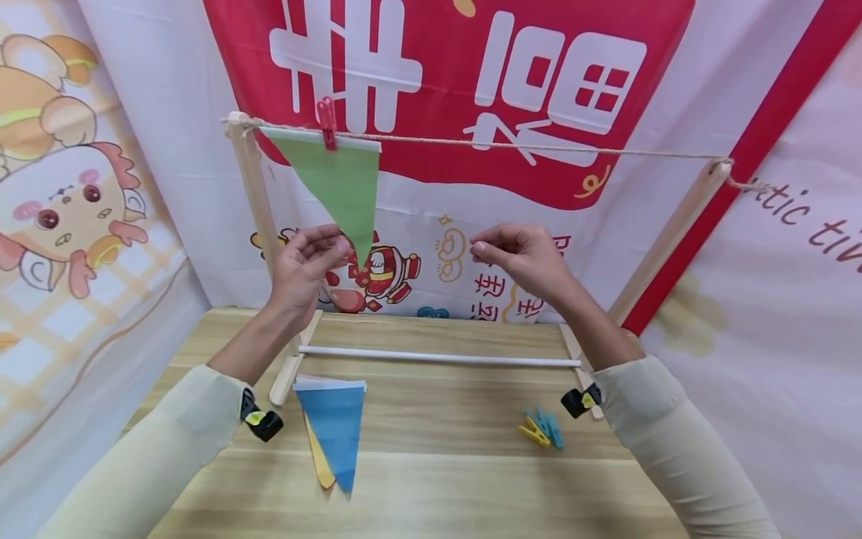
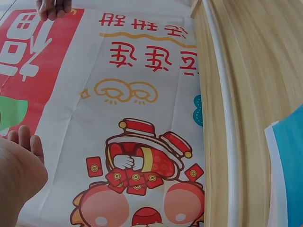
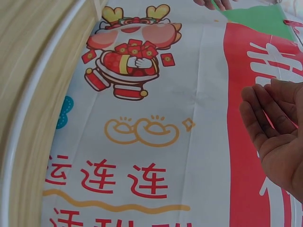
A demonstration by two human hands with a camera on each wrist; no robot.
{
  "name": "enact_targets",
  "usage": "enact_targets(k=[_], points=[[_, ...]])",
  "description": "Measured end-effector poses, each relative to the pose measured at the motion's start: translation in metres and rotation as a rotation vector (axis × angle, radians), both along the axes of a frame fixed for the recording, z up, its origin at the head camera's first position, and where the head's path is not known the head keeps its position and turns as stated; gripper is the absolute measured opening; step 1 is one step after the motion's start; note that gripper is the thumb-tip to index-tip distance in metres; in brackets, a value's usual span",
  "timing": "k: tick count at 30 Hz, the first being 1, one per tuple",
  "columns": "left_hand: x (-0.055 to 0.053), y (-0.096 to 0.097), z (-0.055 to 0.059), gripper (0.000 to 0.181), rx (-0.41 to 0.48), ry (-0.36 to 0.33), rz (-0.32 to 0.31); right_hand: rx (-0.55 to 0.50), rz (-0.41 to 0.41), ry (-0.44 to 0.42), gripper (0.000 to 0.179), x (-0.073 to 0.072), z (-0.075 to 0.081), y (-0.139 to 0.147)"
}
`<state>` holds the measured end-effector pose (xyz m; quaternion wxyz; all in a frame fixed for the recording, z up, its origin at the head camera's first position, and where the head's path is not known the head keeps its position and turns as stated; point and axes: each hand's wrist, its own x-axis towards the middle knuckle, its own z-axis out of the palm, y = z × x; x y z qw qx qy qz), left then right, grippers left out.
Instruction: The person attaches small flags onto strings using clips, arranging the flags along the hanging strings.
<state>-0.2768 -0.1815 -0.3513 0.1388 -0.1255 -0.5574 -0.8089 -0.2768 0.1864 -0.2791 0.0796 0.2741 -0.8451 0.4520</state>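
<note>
A green pennant (image 1: pixel 350 187) hangs from the twine (image 1: pixel 512 144) near its left end, held by a red clothespin (image 1: pixel 327 123). My left hand (image 1: pixel 310 262) is raised beside the pennant's slanted lower edge, its fingers loosely bent and the thumb tip right at that edge. To the right, my right hand (image 1: pixel 521 254) is raised below the twine, fingers loosely curled with nothing visible in them. On the table, a blue pennant (image 1: pixel 337 427) lies over a yellow pennant (image 1: pixel 319 453). Yellow (image 1: pixel 534 432) and blue clothespins (image 1: pixel 554 429) lie together at the right.
Two wooden posts, left (image 1: pixel 251 180) and right (image 1: pixel 673 239), carry the twine. A white rod (image 1: pixel 438 357) joins their feet low across the wooden table (image 1: pixel 444 486). A printed red and white cloth (image 1: pixel 431 157) hangs close behind.
</note>
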Motion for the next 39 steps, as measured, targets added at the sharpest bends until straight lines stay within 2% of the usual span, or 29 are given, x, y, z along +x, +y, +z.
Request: enact_targets(k=[11, 18, 23, 29, 34, 39], points=[[0.004, -0.002, -0.005, 0.033, -0.031, -0.022, -0.011, -0.003, -0.012, -0.008, 0.025, 0.005, -0.005, 0.007], [0.004, -0.002, -0.009, 0.035, -0.093, -0.052, 0.017, 0.029, -0.043, -0.003, 0.025, 0.008, -0.011, 0.015], [0.004, -0.002, -0.012, 0.032, -0.092, -0.062, 0.007, 0.049, -0.067, 0.018, 0.024, 0.009, -0.019, 0.021], [0.003, 0.0, -0.018, 0.029, -0.08, -0.06, -0.019, 0.041, -0.071, -0.013, 0.023, 0.01, -0.029, 0.028], [0.002, 0.0, -0.025, 0.022, -0.084, -0.09, -0.017, 0.036, -0.071, -0.039, 0.023, 0.009, -0.038, 0.034], [0.001, -0.001, -0.031, 0.029, -0.134, -0.144, 0.001, 0.046, -0.083, -0.04, 0.023, 0.009, -0.044, 0.039]])
